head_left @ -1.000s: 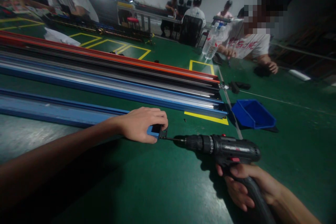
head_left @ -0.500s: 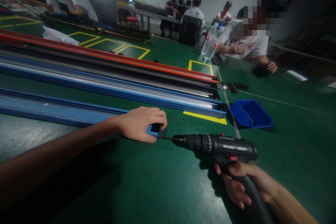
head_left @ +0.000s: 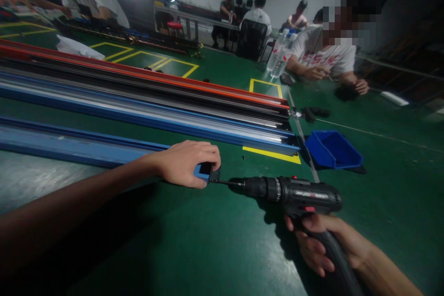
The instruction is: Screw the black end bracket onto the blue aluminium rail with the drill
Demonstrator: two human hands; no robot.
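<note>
My left hand point(head_left: 189, 162) is wrapped over the right end of a long blue metal profile point(head_left: 86, 144) lying on the green tabletop point(head_left: 208, 240). A small black end piece point(head_left: 215, 174) sits at the profile's end, under my fingertips. My right hand point(head_left: 322, 240) grips the handle of a black cordless drill point(head_left: 294, 190), which points left. Its long thin bit point(head_left: 225, 182) reaches to the lower edge of the end piece; whether a screw is at the tip is too small to tell.
Several blue, black and orange profiles point(head_left: 173, 97) lie side by side beyond my left hand. A blue plastic bin point(head_left: 335, 150) stands at the right, with water bottles point(head_left: 279, 55) farther back. A co-worker point(head_left: 329, 55) sits across the table; other people are behind.
My hands, the drill and the profile stay almost in place. The drill's body has shifted very slightly right in view. The co-worker's hands across the table have moved a little.
</note>
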